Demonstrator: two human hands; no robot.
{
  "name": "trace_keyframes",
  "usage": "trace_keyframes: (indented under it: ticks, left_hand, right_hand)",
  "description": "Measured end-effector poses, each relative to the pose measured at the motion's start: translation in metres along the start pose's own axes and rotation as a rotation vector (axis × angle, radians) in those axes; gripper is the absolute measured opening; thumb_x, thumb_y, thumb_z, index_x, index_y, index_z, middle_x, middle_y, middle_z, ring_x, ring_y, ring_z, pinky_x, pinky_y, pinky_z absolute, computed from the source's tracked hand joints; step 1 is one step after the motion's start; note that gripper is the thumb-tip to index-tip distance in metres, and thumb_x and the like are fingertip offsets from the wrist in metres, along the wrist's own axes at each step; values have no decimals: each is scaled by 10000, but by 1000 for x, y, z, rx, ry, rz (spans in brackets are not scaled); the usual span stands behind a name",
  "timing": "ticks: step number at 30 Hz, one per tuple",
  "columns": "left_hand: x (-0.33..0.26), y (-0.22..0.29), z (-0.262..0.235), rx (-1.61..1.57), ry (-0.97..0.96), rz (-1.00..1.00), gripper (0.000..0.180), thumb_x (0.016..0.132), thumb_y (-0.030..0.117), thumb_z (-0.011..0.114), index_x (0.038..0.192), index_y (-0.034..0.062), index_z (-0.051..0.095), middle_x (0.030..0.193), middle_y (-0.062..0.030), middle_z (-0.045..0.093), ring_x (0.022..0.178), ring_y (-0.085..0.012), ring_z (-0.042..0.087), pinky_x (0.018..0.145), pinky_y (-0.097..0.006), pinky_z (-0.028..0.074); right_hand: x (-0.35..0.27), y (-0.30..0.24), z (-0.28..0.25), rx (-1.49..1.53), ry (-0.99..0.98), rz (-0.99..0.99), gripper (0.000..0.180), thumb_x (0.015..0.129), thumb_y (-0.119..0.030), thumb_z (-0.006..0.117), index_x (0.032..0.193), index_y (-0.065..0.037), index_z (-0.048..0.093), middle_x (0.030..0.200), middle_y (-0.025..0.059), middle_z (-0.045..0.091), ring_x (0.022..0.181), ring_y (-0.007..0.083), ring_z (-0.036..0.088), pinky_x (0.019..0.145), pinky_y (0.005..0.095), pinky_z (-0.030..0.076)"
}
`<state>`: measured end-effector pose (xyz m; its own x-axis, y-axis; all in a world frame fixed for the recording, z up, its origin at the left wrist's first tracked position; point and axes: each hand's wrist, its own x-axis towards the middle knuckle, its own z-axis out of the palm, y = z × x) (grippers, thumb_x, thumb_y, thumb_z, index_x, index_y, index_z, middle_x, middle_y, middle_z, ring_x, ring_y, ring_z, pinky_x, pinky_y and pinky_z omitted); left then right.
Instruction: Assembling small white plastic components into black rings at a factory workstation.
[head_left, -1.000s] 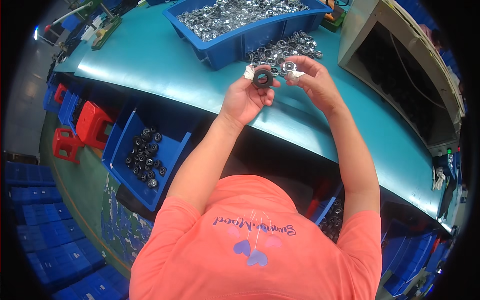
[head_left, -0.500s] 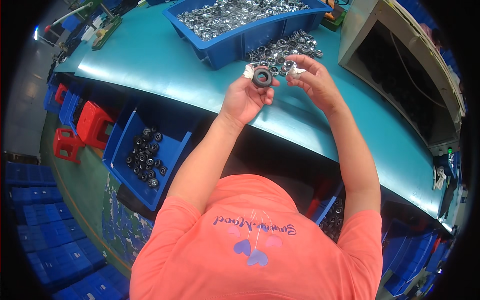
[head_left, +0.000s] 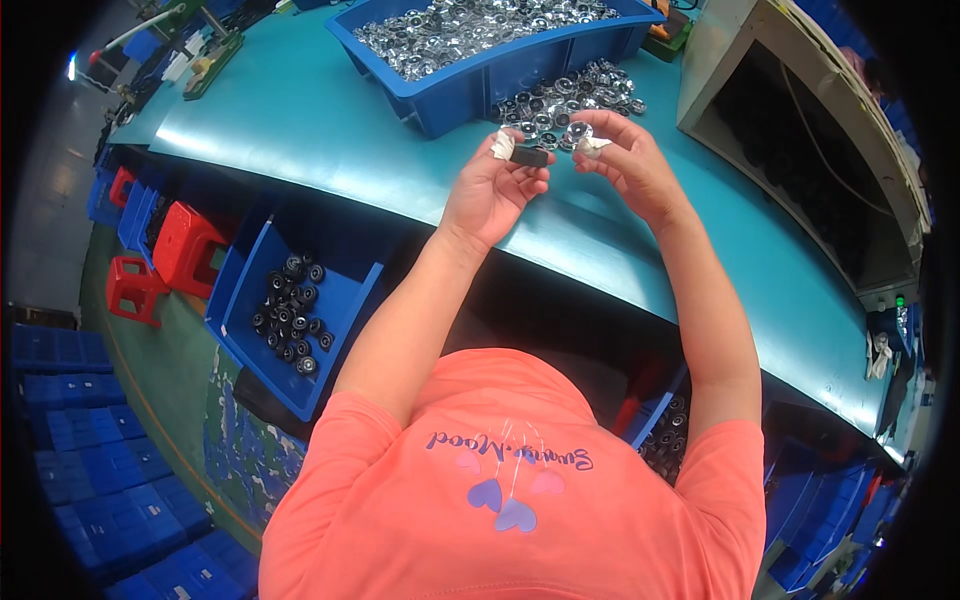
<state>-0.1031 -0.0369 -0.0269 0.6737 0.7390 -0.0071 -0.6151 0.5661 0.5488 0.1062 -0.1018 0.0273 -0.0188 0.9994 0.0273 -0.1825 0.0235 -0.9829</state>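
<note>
My left hand [head_left: 487, 192] pinches a black ring [head_left: 529, 157], seen edge-on, between thumb and fingers over the near part of the bench. White wrapping covers its thumb tip. Just to the right, my right hand [head_left: 630, 165] holds a clear, shiny round wheel hub [head_left: 580, 131] between thumb and finger, its thumb also wrapped in white. The ring and the hub are apart, a small gap between them. Behind both hands lies a heap of similar shiny hubs [head_left: 600, 85], some with dark centres.
A blue bin [head_left: 490, 88] full of clear hubs stands on the teal bench [head_left: 330, 150]. At the right is a beige box-like housing [head_left: 735, 85] with a dark opening. Below the bench edge, a blue crate [head_left: 245, 330] holds black wheels [head_left: 290, 315]. Red stools [head_left: 187, 250] stand left.
The black ring has turned in my left hand, from its open face showing to its edge showing. My right hand and the hub have hardly moved.
</note>
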Motion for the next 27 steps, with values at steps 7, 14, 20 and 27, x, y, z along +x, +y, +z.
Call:
trace_keyframes:
  ticks: [7, 14, 20, 27]
  left_hand:
    - [2, -1, -1, 1, 32, 25, 388, 1038, 390, 498, 1153, 29, 576, 1052, -241, 675, 852, -236, 699, 717, -329, 615]
    - [0, 1, 2, 84, 36, -11, 462, 1046, 458, 439, 1127, 33, 602, 1010, -204, 695, 781, -204, 677, 670, -306, 593]
    - [-1, 1, 3, 88, 34, -20, 477, 1048, 477, 424, 1114, 44, 612, 994, -185, 699, 762, -190, 654, 664, -306, 556]
    - [-1, 1, 4, 87, 31, -13, 472, 1050, 477, 418, 1109, 50, 611, 981, -179, 697, 757, -191, 649, 658, -305, 547]
  right_hand:
    - [1, 2, -1, -11, 9, 5, 437, 831, -121, 661, 1251, -14, 604, 1083, 67, 634, 951, 158, 625, 864, 293, 510]
    - [2, 3, -1, -12, 17, 12, 444, 826, -129, 673, 1251, -18, 605, 1086, 65, 633, 957, 158, 624, 861, 292, 509]
    - [1, 3, -1, -23, 17, 19, 449, 822, -130, 676, 1253, -25, 607, 1102, 66, 633, 961, 159, 623, 862, 295, 507]
    - [1, 3, -1, -32, 22, 18, 443, 817, -126, 673, 1244, -26, 614, 1113, 67, 628, 962, 160, 621, 865, 295, 507]
